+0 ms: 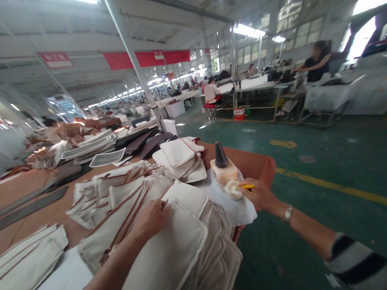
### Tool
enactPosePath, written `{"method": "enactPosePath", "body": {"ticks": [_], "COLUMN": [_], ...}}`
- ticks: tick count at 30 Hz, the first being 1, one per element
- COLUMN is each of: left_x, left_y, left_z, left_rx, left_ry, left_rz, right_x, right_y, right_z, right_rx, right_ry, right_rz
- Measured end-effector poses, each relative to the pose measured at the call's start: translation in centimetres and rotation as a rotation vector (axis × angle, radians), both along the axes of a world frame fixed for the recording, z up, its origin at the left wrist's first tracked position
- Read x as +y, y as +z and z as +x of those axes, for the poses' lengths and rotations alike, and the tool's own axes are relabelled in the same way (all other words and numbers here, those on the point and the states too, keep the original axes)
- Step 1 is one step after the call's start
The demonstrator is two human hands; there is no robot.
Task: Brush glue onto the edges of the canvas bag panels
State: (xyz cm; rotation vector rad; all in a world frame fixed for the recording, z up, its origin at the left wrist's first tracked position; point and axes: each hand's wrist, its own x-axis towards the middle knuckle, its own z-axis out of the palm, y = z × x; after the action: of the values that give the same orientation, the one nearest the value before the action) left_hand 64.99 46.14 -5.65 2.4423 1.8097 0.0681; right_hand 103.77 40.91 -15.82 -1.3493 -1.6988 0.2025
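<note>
My right hand (259, 194) is closed around a thin yellow stick (247, 186), its tip at a small round dish of white paste (232, 190). Just behind the dish stands a squat cream-coloured container (224, 173) with a black cone-shaped top (220, 155). Fingers curled, my left hand (155, 217) rests over the top cream bag panel (183, 234) of a fanned stack. Whether its fingertips pinch anything is hidden. Beside it lie cream pieces with brown edging (117, 199).
The brown-covered table (254, 158) ends at the right, above a green floor (314, 163). More cream panels (177, 152), dark strips (29, 209) and a clear tray-like piece (107, 157) lie on it. Further off, people sit and stand at worktables near white bins (329, 95).
</note>
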Motion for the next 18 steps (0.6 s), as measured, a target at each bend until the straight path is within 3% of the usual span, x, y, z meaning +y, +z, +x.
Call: {"method": "enactPosePath", "body": {"ticks": [3,7,10,12,14,18], "left_x": [0.1,-1.4,-3.1,-4.3,-5.4,-7.1], "left_y": [-0.2,0.2,0.4,0.8,1.4,2.7], "left_z": [0.9,1.4,1.4,1.4,1.5,1.7], "left_rx": [-0.071,-0.166,-0.438,-0.627,-0.683,-0.636], "left_ry": [0.019,0.006,0.075,0.08,0.021,0.024], "left_rz": [-0.047,-0.08,-0.138,-0.157,-0.187,-0.28], "right_x": [-1.7,-4.8,-6.4,-6.9,-7.1,-7.0], "right_y": [-0.6,-0.8,0.3,1.9,4.1,8.5], "right_z": [0.4,0.5,0.1,-0.7,-2.2,-6.5], "right_rx": [-0.057,-0.12,-0.07,0.11,0.429,0.978], "right_ry": [0.035,0.131,0.1,0.006,-0.066,0.058], "right_rz": [0.05,0.102,0.122,0.104,0.062,0.002]}}
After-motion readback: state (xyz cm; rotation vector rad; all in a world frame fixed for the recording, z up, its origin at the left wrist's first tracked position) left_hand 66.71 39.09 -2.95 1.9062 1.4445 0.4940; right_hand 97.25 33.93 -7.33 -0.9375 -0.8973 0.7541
